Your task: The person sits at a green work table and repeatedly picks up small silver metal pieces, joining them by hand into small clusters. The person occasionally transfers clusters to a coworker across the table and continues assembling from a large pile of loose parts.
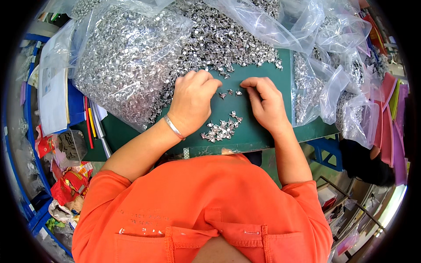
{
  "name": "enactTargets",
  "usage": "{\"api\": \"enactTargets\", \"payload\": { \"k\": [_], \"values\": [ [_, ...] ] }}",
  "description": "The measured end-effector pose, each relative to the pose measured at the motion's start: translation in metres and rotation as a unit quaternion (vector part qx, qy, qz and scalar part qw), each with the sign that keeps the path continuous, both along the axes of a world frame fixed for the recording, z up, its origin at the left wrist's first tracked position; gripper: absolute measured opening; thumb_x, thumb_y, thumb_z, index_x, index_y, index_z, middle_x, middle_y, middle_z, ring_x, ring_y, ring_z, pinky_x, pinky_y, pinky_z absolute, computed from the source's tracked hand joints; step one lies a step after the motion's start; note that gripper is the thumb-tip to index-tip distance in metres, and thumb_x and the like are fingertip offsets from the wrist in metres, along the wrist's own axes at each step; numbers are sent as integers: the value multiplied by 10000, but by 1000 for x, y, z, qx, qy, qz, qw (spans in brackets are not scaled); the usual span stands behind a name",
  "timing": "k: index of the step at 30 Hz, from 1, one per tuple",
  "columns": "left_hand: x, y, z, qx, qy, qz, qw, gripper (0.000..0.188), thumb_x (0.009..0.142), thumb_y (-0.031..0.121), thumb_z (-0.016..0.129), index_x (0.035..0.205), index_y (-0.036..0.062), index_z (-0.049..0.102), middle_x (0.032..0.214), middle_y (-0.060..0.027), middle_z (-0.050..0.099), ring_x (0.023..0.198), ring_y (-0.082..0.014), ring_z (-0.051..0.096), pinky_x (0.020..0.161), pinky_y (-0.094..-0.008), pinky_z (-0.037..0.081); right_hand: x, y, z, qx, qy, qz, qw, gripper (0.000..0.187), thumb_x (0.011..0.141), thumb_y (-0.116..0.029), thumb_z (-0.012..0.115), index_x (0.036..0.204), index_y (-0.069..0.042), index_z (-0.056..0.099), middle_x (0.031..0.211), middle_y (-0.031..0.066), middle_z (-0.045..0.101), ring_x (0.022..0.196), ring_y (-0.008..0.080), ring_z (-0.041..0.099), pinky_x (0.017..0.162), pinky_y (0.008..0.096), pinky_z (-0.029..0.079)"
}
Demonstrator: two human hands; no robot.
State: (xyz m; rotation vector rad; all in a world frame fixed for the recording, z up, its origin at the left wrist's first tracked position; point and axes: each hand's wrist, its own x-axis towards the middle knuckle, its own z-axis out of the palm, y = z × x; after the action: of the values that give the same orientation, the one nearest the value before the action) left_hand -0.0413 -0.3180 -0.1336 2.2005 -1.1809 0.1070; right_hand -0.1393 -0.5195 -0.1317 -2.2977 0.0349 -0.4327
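Observation:
My left hand (193,101), with a silver bangle (174,127) at the wrist, rests at the near edge of a large heap of small silvery metal pieces (215,37). Its fingers are curled in, and whatever they hold is hidden. Across a short gap, my right hand (266,105) has thumb and forefinger brought together; I cannot make out anything between them. A few loose metal pieces (230,92) lie on the green tabletop (258,131) between the hands. Closer to me is a small pile of similar pieces (222,130).
A big clear plastic bag of metal pieces (127,61) lies at the left. More filled clear bags (307,87) stand at the right. Pens (90,120) and papers (53,83) sit at the far left. A blue stool (328,151) is beyond the table's right edge.

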Motion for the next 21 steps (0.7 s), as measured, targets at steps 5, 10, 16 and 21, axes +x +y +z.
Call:
{"api": "enactTargets", "payload": {
  "k": [5,10,16,21],
  "values": [
    [-2,-5,4,-8,9,-5,1000,209,764,39,749,961,99,710,930,-37,625,892,-262,603,762,-398,441,0,8,-2,-24,-11,49,998,166,802,53,697,908,-44,615,896,105,639,869,332,606,764,408,497],
    [-8,-9,-2,24,-18,-36,999,163,759,58,753,903,94,685,927,-32,627,864,-255,593,738,-394,432,-8,7,-1,-18,5,82,996,174,793,67,691,904,-40,610,894,104,631,871,333,603,766,412,494],
    [-12,-8,-4,-11,-17,-125,992,81,788,43,644,859,81,634,931,-31,648,826,-253,586,715,-369,434,-13,0,-4,28,0,-21,999,148,841,69,670,946,-22,618,902,137,643,848,340,641,750,386,523],
    [-16,2,2,-21,-44,-174,983,104,777,59,620,865,71,674,948,-11,665,835,-215,584,718,-341,431,-10,7,0,51,25,-3,998,170,824,49,702,944,-36,617,890,122,646,831,333,633,743,391,516]
  ]
}}
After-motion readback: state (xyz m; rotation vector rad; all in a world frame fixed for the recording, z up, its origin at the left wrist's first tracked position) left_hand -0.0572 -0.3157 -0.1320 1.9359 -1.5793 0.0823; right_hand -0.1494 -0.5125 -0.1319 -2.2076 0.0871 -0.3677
